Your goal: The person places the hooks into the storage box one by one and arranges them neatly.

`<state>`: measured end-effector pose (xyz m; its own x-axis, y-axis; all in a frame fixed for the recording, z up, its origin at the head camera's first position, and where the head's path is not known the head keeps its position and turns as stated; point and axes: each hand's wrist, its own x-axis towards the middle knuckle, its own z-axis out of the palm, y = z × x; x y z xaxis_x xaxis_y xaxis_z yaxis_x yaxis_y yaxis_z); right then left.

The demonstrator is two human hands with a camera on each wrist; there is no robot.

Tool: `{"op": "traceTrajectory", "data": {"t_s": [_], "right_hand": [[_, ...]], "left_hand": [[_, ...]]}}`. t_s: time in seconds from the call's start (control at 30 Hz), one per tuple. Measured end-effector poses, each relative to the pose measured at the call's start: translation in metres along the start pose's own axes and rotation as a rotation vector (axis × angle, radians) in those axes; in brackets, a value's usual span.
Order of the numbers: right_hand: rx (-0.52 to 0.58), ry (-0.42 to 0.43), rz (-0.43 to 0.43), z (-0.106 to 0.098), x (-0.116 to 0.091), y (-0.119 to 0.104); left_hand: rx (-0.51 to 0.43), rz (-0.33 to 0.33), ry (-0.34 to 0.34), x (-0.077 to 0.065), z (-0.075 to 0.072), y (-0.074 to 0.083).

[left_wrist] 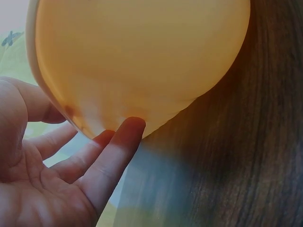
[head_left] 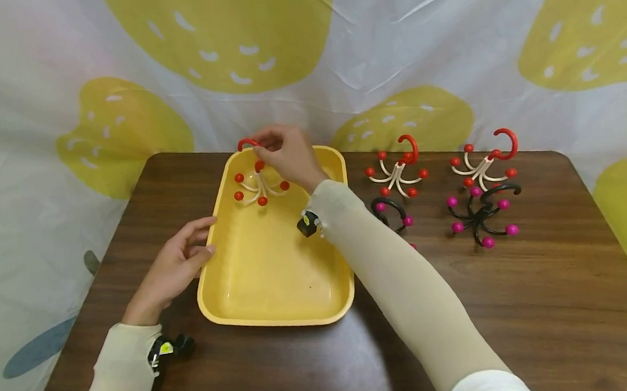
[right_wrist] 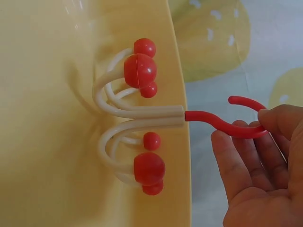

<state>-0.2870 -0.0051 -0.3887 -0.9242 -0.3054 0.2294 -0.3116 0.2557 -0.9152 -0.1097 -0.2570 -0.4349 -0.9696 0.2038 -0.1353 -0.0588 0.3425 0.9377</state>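
Yellow plastic fills the middle of my head feed: a tub [head_left: 274, 260] on the bench [head_left: 562, 262], with a white hanger [right_wrist: 151, 112] inside its far part. What I judge any move to hinge on is how that hanger sits under the right hand [head_left: 290, 154]: its arms and red balls [right_wrist: 149, 169] lie left of the hand and toward the near side. Thumb and fingers there pinch the red hook [right_wrist: 241, 131], so the right is plainly the nearer hand. I read the long axis as roughly upright, hook on top, close to the far wall. My left hand [head_left: 172, 268] is well apart from the hanger, near and left of it, fingers loosely extended against the tub's left side.

Only the head view gives me the layout to the right, where a similar hanger [head_left: 399, 178] stands beside another [head_left: 480, 171], with a black hanger [head_left: 479, 214] on their near side and a second one partly covered by the right sleeve [head_left: 409, 286]. The right wrist view shows the hook's curve and the fingertips on it, hidden from above. From the left wrist, I see fingers against the tub's outside. Whether the hanger touches the tub's floor, I cannot tell.
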Motion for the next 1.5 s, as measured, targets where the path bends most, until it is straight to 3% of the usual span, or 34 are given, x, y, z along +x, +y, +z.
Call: {"op": "traceTrajectory", "data": {"t_s": [0.43, 0.6, 0.93, 1.5], "right_hand": [[0.035, -0.005, 0.034, 0.001, -0.004, 0.006], [-0.002, -0.007, 0.056, -0.001, -0.009, 0.009], [-0.001, -0.016, 0.037, -0.003, -0.012, 0.012], [-0.024, -0.002, 0.063, -0.013, -0.015, -0.004]], "left_hand": [[-0.021, -0.006, -0.016, 0.001, 0.002, 0.002], [-0.024, -0.002, -0.031, 0.002, 0.002, 0.002], [-0.022, -0.007, -0.034, 0.000, 0.001, 0.003], [-0.011, -0.009, -0.039, 0.002, -0.003, 0.001]]}}
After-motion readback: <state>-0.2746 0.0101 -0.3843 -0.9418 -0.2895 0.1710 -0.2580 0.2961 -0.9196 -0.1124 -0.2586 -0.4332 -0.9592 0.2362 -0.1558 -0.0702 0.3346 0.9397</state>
